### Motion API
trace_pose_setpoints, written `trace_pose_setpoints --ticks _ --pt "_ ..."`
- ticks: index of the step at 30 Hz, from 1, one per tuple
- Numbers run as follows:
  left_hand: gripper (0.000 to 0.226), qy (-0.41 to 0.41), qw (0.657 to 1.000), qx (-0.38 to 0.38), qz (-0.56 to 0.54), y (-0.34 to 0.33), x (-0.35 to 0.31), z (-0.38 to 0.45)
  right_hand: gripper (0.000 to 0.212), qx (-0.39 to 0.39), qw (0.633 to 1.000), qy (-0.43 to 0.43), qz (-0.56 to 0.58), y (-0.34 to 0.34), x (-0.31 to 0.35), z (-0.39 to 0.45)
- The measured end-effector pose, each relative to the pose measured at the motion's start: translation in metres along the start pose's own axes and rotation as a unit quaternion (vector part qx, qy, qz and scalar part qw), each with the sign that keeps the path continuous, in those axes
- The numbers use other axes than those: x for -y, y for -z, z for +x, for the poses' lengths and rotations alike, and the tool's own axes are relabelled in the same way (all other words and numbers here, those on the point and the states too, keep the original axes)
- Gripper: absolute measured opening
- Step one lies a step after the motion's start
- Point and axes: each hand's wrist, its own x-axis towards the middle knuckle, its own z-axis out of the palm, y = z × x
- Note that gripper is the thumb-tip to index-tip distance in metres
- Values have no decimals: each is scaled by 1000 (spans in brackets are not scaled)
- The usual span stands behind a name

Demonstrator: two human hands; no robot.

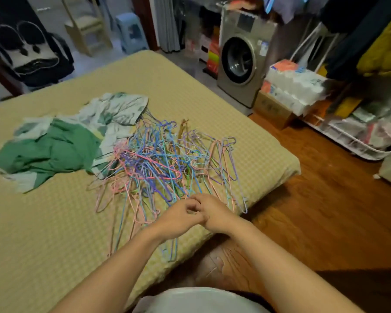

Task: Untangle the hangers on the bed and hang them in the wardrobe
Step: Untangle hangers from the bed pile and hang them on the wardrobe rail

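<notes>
Looking down, we saw a bed [54,233] covered in a yellow, waffle-textured sheet, its corner jutting over a reddish wooden floor [325,211]. Beyond it stood a silver front-loading washing machine [242,62] with a round door, a cardboard box [272,109] under wrapped packs of paper rolls [296,86], and a white wire rack [357,141] stuffed with bags. A pale stool [131,32] and a wooden chair [88,30] sat farther back. On the sheet lay a crumpled green and white cloth [54,150], and touching its right edge sprawled the hangers [163,163]: a tangled heap of thin wire ones in pink, blue, purple and green, their hooks and triangles interlocked. Our left hand [178,219] and right hand [212,213] met at the near edge of that heap, pressed together with fingers curled inward. They seemed to pinch at something between them, but we could not tell whether any wire was actually gripped. Both bare forearms reached in from below.
</notes>
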Motion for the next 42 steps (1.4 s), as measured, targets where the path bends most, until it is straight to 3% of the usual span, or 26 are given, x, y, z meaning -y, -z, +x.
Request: trace_pose_setpoints --ticks 5,8,9,12,16,19,24,26,28,31,36,38,42 --pt "27 27 1000 -3 -10 7 16 52 35 51 998 43 -7 -7 -38 47" --pt "7 66 998 16 7 4 5 99 27 69 996 61 5 11 -68 74" --pt "18 78 997 20 16 3 3 115 28 72 996 53 25 16 -85 84" --pt "39 136 990 -43 8 -3 13 167 45 99 990 -61 81 33 -160 113" --pt "33 265 947 -171 -53 -10 18 208 36 138 958 -246 55 44 -274 153" --pt "27 319 922 -210 -70 -8 25 220 32 152 946 -278 61 34 -313 192" --pt "23 399 869 -253 -148 -11 29 232 65 136 914 -321 208 -21 -335 247" --pt "20 414 860 -245 -169 -17 24 238 51 78 915 -319 234 -24 -330 244" --pt "17 425 855 -235 -185 -25 18 246 28 -30 922 -304 237 -9 -326 226" --pt "16 421 855 -205 -222 -40 10 267 19 -91 936 -287 185 25 -337 190" --pt "16 402 877 -124 -229 -73 -11 306 23 -54 966 -252 -18 78 -349 143" --pt "15 384 893 -111 -206 -79 -19 318 23 -49 970 -233 -44 92 -346 138" --pt "51 366 910 -161 -112 -71 -10 327 18 -16 974 -217 -60 107 -341 150"
